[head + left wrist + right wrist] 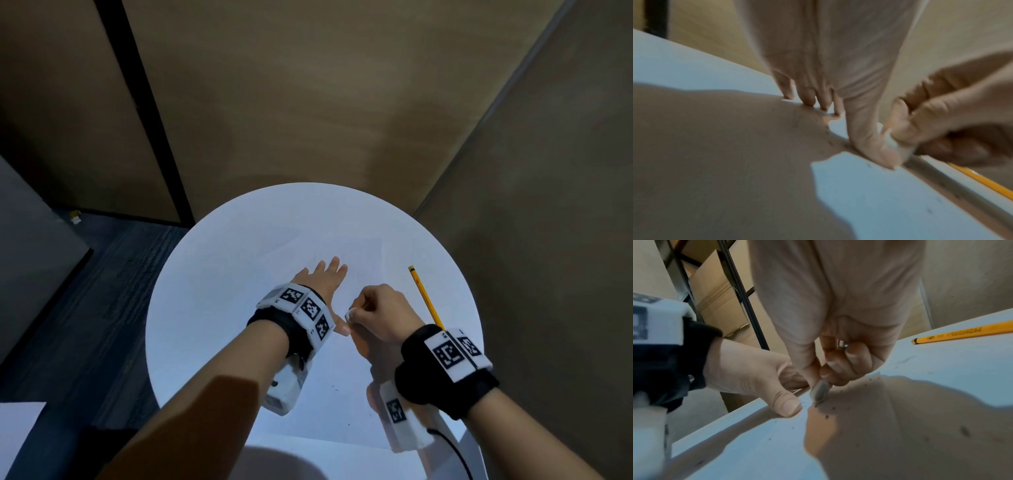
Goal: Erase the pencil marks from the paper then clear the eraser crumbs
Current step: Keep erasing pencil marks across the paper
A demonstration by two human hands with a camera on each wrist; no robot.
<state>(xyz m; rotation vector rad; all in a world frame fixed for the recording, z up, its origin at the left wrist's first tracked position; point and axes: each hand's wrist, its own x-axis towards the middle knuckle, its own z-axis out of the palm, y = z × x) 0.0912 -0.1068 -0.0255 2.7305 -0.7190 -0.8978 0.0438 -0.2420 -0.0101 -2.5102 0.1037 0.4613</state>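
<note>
Erasing underway: right hand (378,313) pinching eraser (819,392) against paper (359,394), left hand (322,279) spread flat, pinning sheet. Crumbs (833,408) scattered, uncleared; faint marks possibly remaining.

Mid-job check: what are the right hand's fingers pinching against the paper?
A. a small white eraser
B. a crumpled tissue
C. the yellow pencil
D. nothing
A: the right hand pinches a small white eraser against the white paper sheet; the yellow wooden pencil lies apart on the table.
</note>
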